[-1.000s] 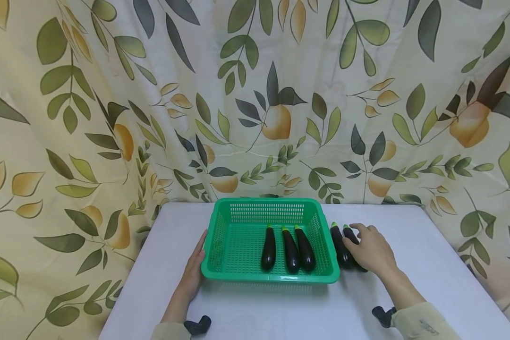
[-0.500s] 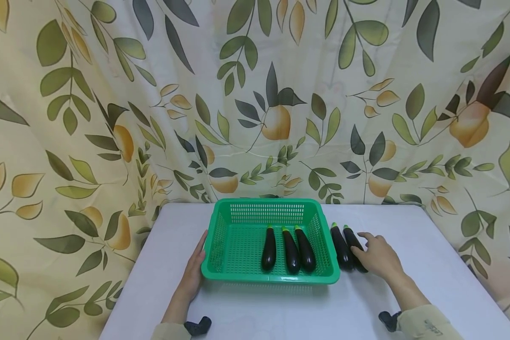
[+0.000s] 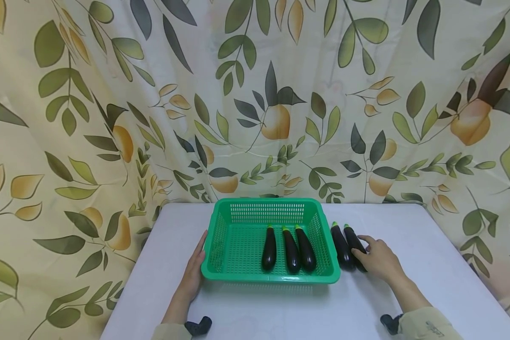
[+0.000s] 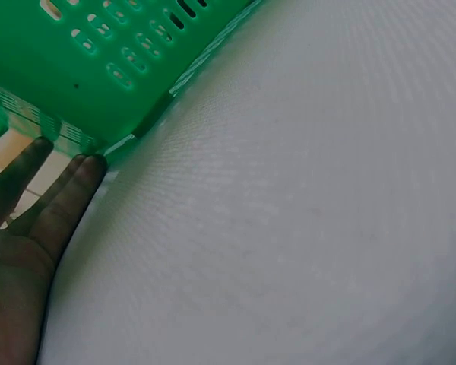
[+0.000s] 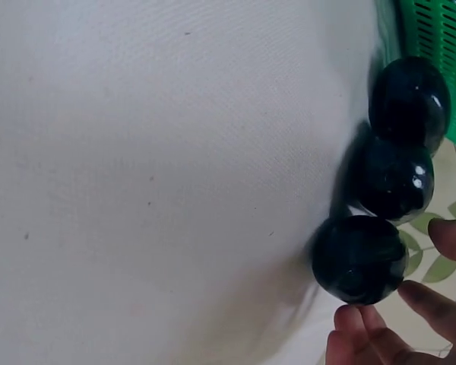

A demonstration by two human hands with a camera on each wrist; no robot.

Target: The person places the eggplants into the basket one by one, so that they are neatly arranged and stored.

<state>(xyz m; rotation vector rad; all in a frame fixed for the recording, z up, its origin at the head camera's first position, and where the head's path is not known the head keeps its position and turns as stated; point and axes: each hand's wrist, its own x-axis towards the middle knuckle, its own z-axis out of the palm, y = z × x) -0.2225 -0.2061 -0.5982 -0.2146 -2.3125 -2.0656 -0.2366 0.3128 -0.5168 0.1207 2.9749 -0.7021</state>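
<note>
So the green basket (image 3: pixel 246 276) sits mid-table w/ three eggplants lying inside it, side by side toward its right half: left one (image 3: pixel 269 248), middle one (image 3: pixel 291 250), right one (image 3: pixel 305 248), green caps pointing at the curtain (image 3: pixel 110 118). Outside the basket's right wall there are more on the white table (image 3: pixel 280 311). Head view shows two, the one just beside the basket (image 3: pixel 341 247) and the outer one (image 3: pixel 354 242), both close together. Right wrist cam shows three dark round ends in a row tho, the nearest one (image 5: pixel 359 260) right at the fingertips, so a third is prob hidden under the hand in the head view. Right hand (image 3: pixel 377 259) is on that outer end of the row, fingers loosely curled round it w/ tips touching. Can't tell if it's actually a firm grip, the eggplant is lying on the table. Left hand (image 3: pixel 194 272) is flat against the basket's left wall, fingers (image 4: pixel 68 199) straight & together, tips at the bottom corner, palm side on the table, not wrapped round anything. Leafy fruit-print curtain hangs behind & around the table.
</note>
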